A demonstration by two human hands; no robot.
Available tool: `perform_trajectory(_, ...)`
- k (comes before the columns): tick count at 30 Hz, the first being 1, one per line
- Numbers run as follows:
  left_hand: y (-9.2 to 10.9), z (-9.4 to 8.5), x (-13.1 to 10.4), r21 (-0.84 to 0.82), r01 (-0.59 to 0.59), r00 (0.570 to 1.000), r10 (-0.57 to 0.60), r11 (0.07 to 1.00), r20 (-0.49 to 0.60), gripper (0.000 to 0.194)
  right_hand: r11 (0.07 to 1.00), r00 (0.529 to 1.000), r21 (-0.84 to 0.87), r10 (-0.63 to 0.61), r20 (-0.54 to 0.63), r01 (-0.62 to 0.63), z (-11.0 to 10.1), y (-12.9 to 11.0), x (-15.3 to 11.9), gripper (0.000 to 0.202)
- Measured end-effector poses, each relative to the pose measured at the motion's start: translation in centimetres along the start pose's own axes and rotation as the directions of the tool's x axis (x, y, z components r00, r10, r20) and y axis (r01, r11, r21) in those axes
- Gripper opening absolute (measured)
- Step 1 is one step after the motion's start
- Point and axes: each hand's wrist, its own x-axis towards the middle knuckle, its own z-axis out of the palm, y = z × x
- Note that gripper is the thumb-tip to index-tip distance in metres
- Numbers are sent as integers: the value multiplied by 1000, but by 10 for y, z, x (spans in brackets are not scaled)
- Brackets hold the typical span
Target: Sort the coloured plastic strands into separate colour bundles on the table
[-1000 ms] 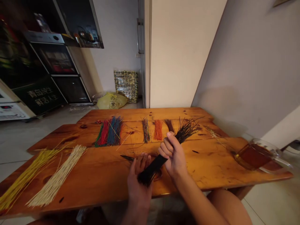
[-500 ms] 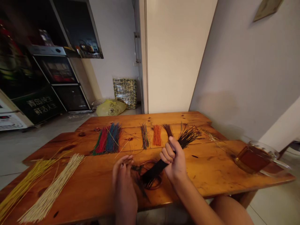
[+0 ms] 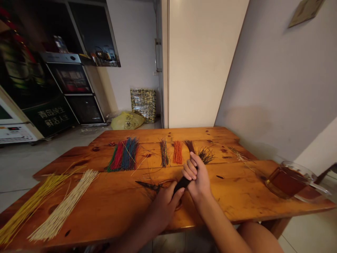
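Observation:
A bundle of thin black strands [image 3: 181, 184] slants between my hands. My right hand [image 3: 197, 175] is closed in a fist round its upper part. Lower down, my left hand [image 3: 165, 201] has its fingers and thumb round the other end, hiding most of it. Beyond my right fist, loose dark strands [image 3: 206, 154] fan out. Partly under my left hand lies a pair of scissors [image 3: 149, 185], dark blades pointing left, the looped handles mostly covered. Close beyond my right hand are a short brown bundle [image 3: 189, 146] and an orange bundle [image 3: 178, 152].
Red [image 3: 118, 154], blue [image 3: 129, 153] and mixed-colour [image 3: 164, 153] bundles lie farther back on the wooden table [image 3: 105, 203]. Yellow [image 3: 34, 203] and cream [image 3: 64, 205] strands are at left. A glass mug of brown liquid [image 3: 286, 181] stands near the right edge.
My left hand has moved right and closed round the lower end of the black bundle. Its splayed upper end now shows less beyond my right fist. The view has shifted slightly.

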Motion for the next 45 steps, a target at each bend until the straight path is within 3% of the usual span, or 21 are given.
perform_trajectory(6, 5, 2, -1, -46, 16, 999, -13, 999, 51, 35, 999, 999, 5, -54, 6, 54, -9, -20, 8, 36)
perform_trajectory(9, 9, -3, 0, -124, 50, 990, -32, 991, 141, 32, 995, 995, -7, -100, 10, 100, -12, -24, 7, 37)
perform_trajectory(11, 12, -10, 1, -223, 153, 951, -83, 963, 296, 31, 992, 992, -21, -122, 4, 122, -14, -25, 6, 38)
perform_trajectory(14, 20, -25, 3, -292, 325, 835, -128, 900, 534, 30, 993, 993, -24, -118, -10, 118, -14, -24, 5, 38)
perform_trajectory(16, 26, -34, 6, -293, 379, 784, -136, 878, 606, 28, 994, 994, -12, -106, -17, 106, -13, -21, 4, 38)
perform_trajectory(19, 33, -39, 13, -337, 420, 756, -119, 843, 644, 24, 995, 995, -6, -99, -26, 99, -9, -15, 1, 38)
perform_trajectory(24, 34, -24, 12, -481, 428, 803, -78, 765, 590, 24, 999, 999, -13, -42, 13, 42, -4, -10, -3, 37)
perform_trajectory(30, 20, 3, -17, -622, 409, 893, -152, 668, 424, 33, 999, 998, -37, 20, 67, -18, -3, -9, -7, 33)
perform_trajectory(34, 6, 8, -42, -588, 451, 889, -281, 672, 361, 34, 995, 999, -95, -3, 43, 7, -5, -4, -8, 33)
perform_trajectory(40, -21, 6, -85, -583, 384, 923, -303, 716, 236, 36, 967, 992, -222, -122, 22, 124, -7, -3, -8, 35)
perform_trajectory(43, -39, -2, -104, -601, 405, 900, -415, 689, 132, 43, 878, 984, -446, -170, 47, 173, -20, 2, -3, 35)
perform_trajectory(45, -50, -11, -114, -637, 411, 871, -488, 652, 62, 49, 731, 983, -658, -151, 104, 182, -34, 9, 2, 34)
